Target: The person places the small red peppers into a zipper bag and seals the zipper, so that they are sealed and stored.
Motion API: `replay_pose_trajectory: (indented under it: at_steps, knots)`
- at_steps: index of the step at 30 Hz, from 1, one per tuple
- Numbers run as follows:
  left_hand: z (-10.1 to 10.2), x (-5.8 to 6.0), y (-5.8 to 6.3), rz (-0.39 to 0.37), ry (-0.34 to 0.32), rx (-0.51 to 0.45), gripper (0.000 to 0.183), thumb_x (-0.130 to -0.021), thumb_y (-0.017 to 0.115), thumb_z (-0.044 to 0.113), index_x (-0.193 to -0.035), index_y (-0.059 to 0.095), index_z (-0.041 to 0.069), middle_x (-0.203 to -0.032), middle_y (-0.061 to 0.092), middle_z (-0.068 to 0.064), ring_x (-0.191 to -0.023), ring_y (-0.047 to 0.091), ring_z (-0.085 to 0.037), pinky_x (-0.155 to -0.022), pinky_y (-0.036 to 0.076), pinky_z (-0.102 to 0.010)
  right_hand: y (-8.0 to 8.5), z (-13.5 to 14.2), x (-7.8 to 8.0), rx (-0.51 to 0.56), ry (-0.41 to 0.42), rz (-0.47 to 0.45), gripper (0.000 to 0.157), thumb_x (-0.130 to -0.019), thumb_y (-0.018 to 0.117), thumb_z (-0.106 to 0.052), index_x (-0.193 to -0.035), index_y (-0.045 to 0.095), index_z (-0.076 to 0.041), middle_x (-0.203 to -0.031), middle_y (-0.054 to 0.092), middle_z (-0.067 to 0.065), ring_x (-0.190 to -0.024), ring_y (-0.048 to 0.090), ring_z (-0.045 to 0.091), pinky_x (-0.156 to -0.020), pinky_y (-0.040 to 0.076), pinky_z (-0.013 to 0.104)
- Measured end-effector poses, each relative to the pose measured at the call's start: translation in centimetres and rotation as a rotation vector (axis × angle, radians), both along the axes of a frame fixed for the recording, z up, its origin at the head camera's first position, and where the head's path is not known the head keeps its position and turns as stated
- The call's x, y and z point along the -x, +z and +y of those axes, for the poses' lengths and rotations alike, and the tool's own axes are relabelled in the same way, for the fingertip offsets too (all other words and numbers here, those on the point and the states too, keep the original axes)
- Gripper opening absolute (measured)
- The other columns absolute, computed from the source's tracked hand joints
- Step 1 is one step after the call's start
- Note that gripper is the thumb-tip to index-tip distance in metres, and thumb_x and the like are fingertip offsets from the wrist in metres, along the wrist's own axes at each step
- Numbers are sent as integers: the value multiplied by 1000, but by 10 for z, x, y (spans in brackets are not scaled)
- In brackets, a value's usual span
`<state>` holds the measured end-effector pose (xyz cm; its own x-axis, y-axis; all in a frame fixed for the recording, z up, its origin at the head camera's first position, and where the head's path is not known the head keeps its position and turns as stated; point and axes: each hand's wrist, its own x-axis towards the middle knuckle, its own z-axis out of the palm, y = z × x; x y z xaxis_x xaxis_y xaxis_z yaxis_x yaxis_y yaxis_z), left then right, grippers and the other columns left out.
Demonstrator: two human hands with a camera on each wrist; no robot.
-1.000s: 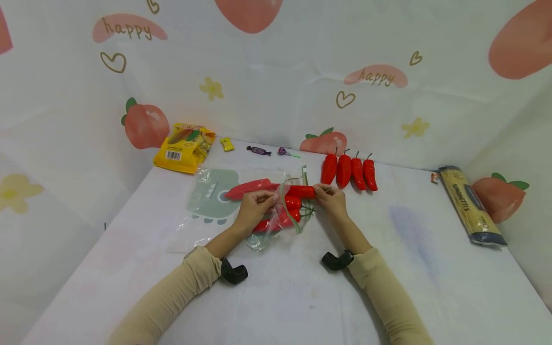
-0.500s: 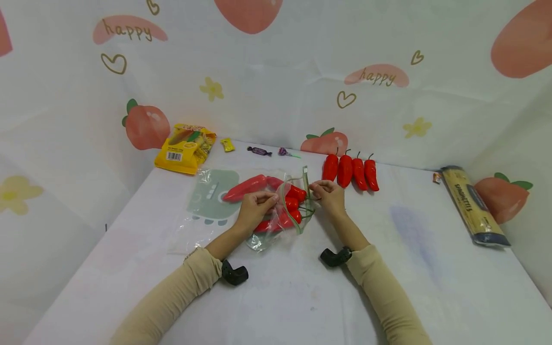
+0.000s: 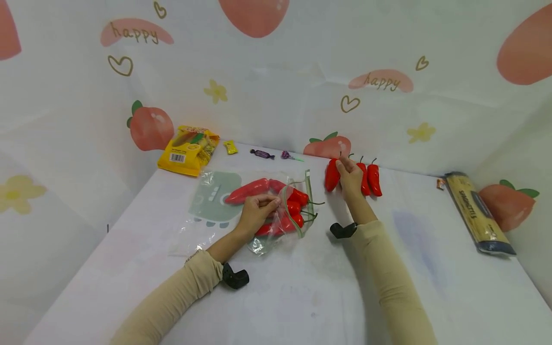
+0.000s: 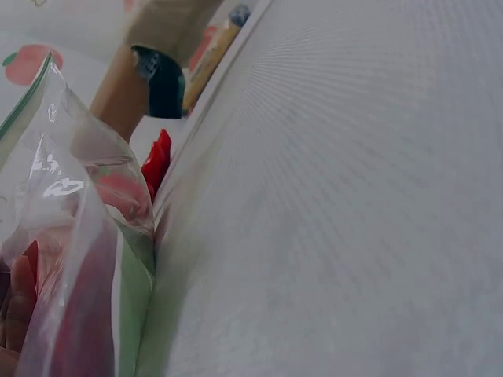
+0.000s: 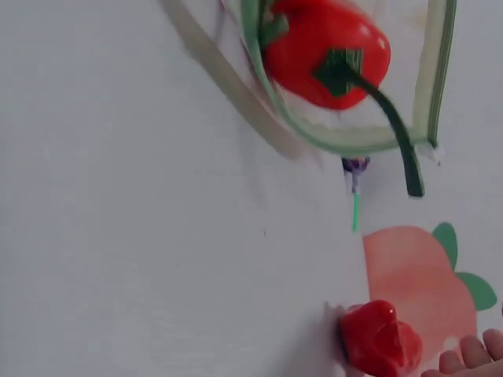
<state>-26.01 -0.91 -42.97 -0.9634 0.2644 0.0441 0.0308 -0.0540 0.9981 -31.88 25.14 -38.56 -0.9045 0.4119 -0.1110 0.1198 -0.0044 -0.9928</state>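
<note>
A clear zip bag [image 3: 202, 244] with a pale green print lies on the table, several red chili peppers [image 3: 247, 190] inside it. Green stems stick out past its green-edged mouth. My left hand [image 3: 255, 215] pinches the bag's upper layer near that mouth; in the left wrist view its fingers [image 4: 20, 306] show behind the plastic. At the back, my right hand [image 3: 351, 178] reaches over a row of red peppers, its fingertips beside the leftmost pepper [image 3: 332, 175] and hiding most of its neighbor. In the right wrist view, its fingers [image 5: 471, 357] are alongside a pepper [image 5: 381, 338].
Along the back are a yellow candy bag [image 3: 187, 151], a yellow candy [image 3: 230, 147], a purple-wrapped candy [image 3: 262, 154] and a lollipop [image 3: 286, 155]. A spaghetti pack [image 3: 478, 211] lies at the right, beside a small wrapped candy [image 3: 440, 184].
My right hand has let go of a pepper, now lying in the bag with its stem out, and moved back and right to the row. My left hand keeps its hold on the bag.
</note>
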Motion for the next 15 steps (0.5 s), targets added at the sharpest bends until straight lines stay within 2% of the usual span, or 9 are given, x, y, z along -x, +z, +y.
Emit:
replay_pose_trajectory:
  at_steps: [4, 10, 15]
  knots:
    - [0, -1, 0, 4, 7, 5, 23, -87, 63, 16, -102, 67, 0, -93, 70, -15, -74, 68, -10, -70, 56, -24, -8, 4, 18, -53, -25, -35, 48, -95, 48, -28, -141, 37, -19, -147, 36, 1, -136, 31, 16, -112, 30, 30]
    - [2, -2, -1, 5, 9, -1, 21, -86, 63, 14, -100, 67, -1, -88, 71, -12, -70, 66, -8, -69, 56, -23, -22, 5, 32, -158, -63, -35, 50, -94, 50, -15, -141, 35, -14, -148, 34, 3, -138, 27, 15, -114, 26, 29]
    - [1, -1, -1, 15, 16, -13, 21, -86, 63, 13, -100, 67, -2, -86, 71, -11, -69, 66, -8, -67, 56, -23, -29, 2, 36, -274, -16, -54, 57, -90, 55, -8, -142, 33, -14, -147, 34, 8, -138, 27, 20, -113, 28, 33]
